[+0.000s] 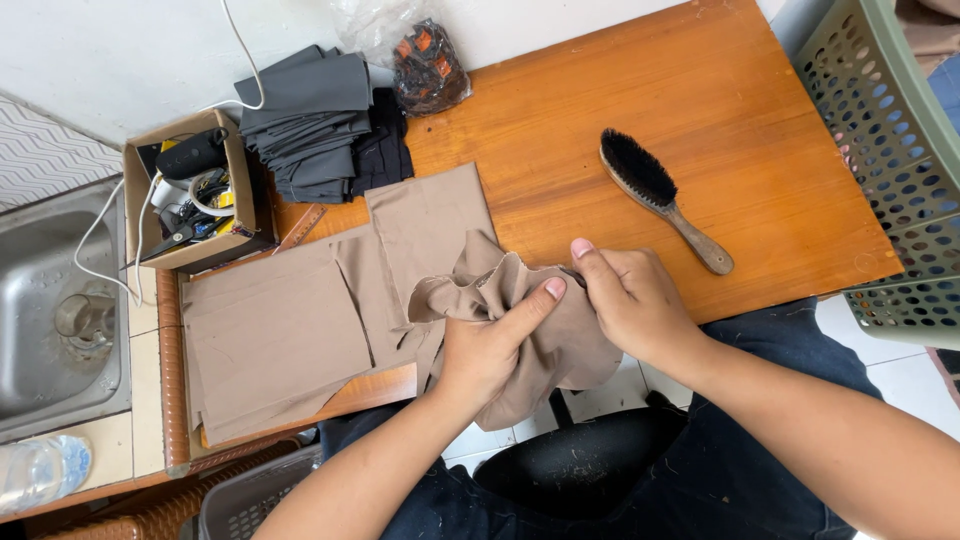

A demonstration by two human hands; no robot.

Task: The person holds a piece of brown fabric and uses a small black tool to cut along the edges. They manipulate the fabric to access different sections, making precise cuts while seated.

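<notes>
Both hands, left hand (487,345) and right hand (628,300), pinch a bunched tan cloth (520,320) at the tabletop (600,130) edge. A cardboard box (190,190) holds scissors, tape and cables.

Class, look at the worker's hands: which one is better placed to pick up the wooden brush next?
Probably the right hand: it is nearer the brush, whose handle points toward it. The left hand grips the tan cloth.
</notes>
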